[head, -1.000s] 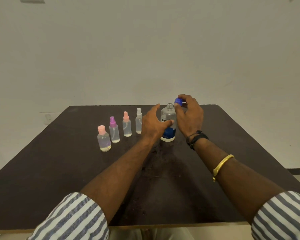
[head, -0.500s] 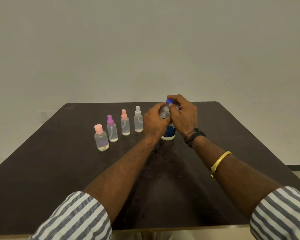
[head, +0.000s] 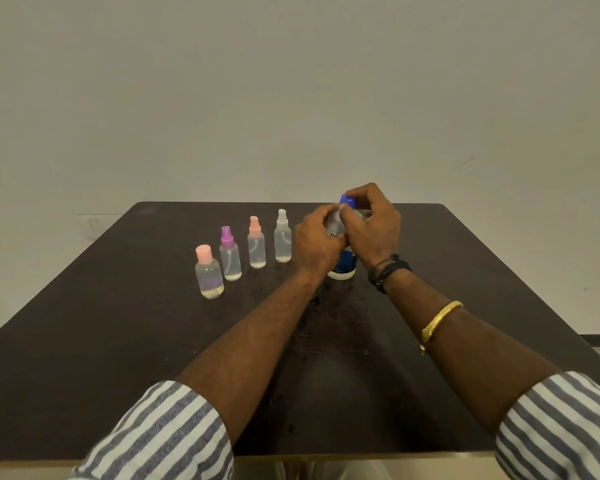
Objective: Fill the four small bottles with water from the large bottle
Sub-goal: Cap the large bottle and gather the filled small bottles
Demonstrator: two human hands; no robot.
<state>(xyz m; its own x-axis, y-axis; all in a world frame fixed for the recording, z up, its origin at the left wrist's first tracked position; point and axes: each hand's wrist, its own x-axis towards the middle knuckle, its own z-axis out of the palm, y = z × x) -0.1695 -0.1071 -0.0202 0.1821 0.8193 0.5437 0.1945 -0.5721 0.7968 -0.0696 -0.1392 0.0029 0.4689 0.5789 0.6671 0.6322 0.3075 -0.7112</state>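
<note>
- I see the large bottle (head: pixel 343 265) standing upright on the dark table (head: pixel 118 341), toward the far side and a little right of the middle.
- Its body is clear plastic with a blue label around the lower part and a white bottom edge. The hands cover most of the upper half.
- The left hand (head: pixel 317 242) is wrapped around the body of the large bottle, with the fingers curled on it.
- The right hand (head: pixel 373 226) is at the top, and its fingertips pinch the blue cap (head: pixel 346 199), which sits on the neck.
- The four small bottles are in a slightly diagonal row to the left of the large bottle, all upright and all with caps on.
- From left to right: the flat pink-capped bottle (head: pixel 209 278), which is closest to me, then the purple sprayer bottle (head: pixel 230 259), the pink sprayer bottle (head: pixel 256 247) and the white sprayer bottle (head: pixel 282 242).
- All four are transparent. I cannot tell for sure how full each one is.
- The white sprayer bottle is just beside the left hand and does not touch it.
- The right arm has a black wristband (head: pixel 388 271) and a gold bangle (head: pixel 439 318). Both sleeves are striped.
</note>
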